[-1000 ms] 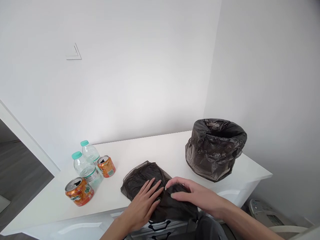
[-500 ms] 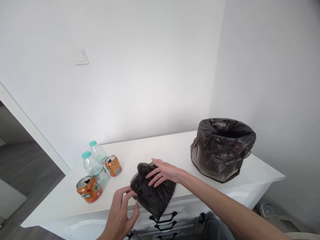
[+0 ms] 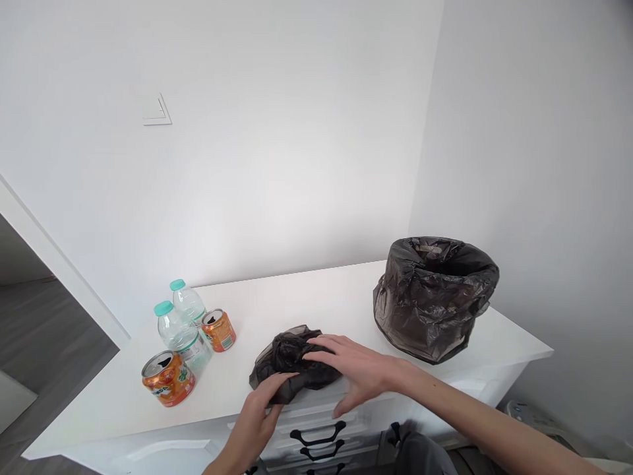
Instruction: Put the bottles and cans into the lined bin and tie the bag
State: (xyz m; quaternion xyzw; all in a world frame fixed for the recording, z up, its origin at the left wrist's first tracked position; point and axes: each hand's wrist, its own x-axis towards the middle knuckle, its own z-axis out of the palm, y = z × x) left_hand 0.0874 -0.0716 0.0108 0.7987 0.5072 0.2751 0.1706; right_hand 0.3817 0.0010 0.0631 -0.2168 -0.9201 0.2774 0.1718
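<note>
A crumpled black plastic bag (image 3: 287, 356) lies bunched near the front edge of the white dresser top (image 3: 316, 303). My left hand (image 3: 262, 412) grips the bag's near edge, fingers curled onto it. My right hand (image 3: 353, 369) lies on the bag's right side with its fingers stretched out flat and pressing down. A small bin lined with a black bag (image 3: 435, 297) stands at the right end of the top, about a hand's length beyond my right hand.
Two clear water bottles with teal caps (image 3: 180, 323) and two orange soda cans (image 3: 168, 379) (image 3: 218, 330) stand at the left. Black drawer handles (image 3: 316, 439) show below the front edge. A wall switch (image 3: 157, 111) is up left. A white appliance (image 3: 534, 415) sits low right.
The bag has been folded in from a spread sheet into a small bundle. My left hand went from flat on it to gripping its near edge; my right hand shifted onto its right side.
</note>
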